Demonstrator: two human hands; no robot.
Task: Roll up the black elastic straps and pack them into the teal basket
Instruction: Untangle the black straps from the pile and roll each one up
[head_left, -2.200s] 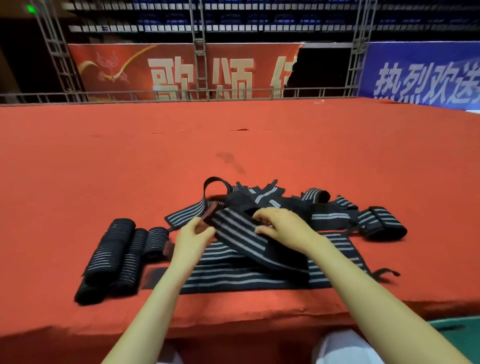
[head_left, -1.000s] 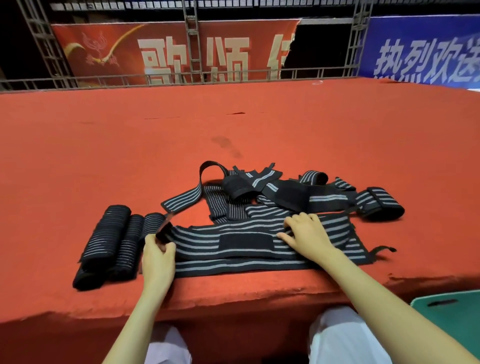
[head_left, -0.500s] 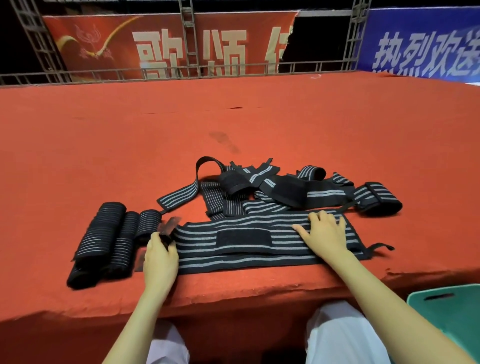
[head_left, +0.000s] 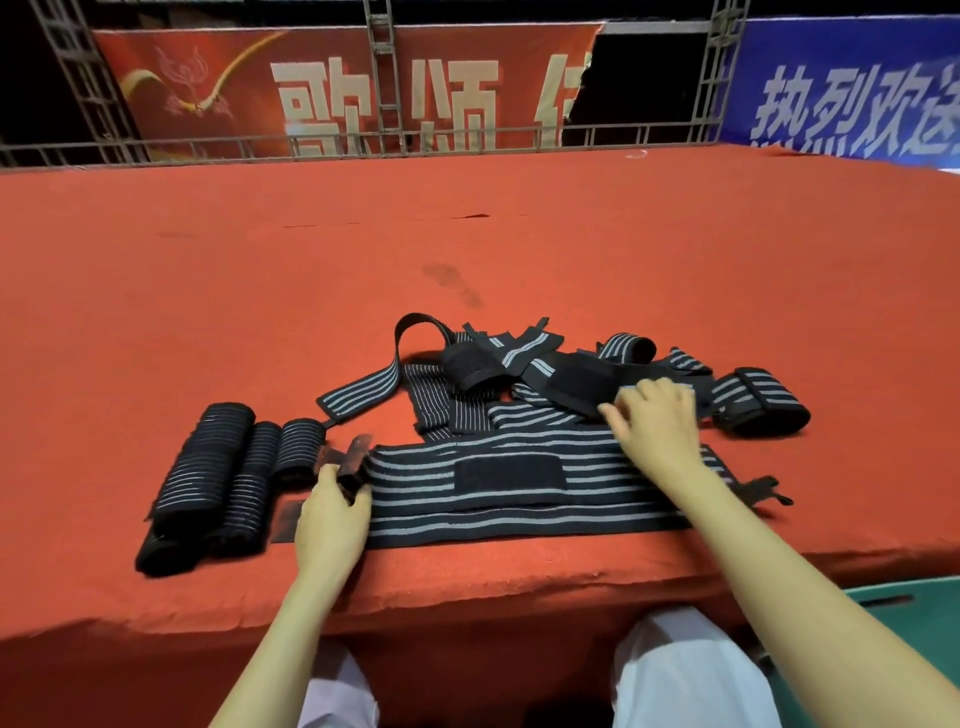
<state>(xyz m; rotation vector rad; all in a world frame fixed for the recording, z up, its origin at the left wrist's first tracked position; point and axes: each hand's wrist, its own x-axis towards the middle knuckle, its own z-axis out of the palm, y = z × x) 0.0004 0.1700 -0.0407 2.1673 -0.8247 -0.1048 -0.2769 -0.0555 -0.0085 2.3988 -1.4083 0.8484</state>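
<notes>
Straps: black elastic with thin grey stripes along the length, all on the red cloth (head_left: 467, 234) near its front edge.
- flat strap (head_left: 587, 512): wide, laid out left to right just back from the edge. It looks doubled, with an upper layer offset over a lower one. A plain black velcro patch (head_left: 509, 474) sits mid-length on top. Its right end runs under our right forearm, and a thin black tab sticks out past it.
- rolled straps (head_left: 208, 467): three tight rolls side by side, touching each other, left of the flat strap. The far-left one is the biggest and the right one the shortest.
- loose straps (head_left: 519, 364): a tangled heap just behind the flat strap. One forms an upright loop, and one loose coil lies at the far right.
- teal basket (head_left: 893, 613): below the cloth edge at lower right. Only a corner with a slot handle is in view, and we see no straps in that part.

Hands:
- left hand (head_left: 330, 519): back of hand up, wrist at the front edge. The fingers curl round the left end of the flat strap and grip it, with the end bunched up above the knuckles.
- right hand (head_left: 657, 421): palm down, fingers spread and nearly straight, gripping nothing. It sits over the far right part of the flat strap, fingertips at the near edge of the loose straps. We cannot tell whether it is pressing.

Both forearms are bare and reach in from below.
</notes>
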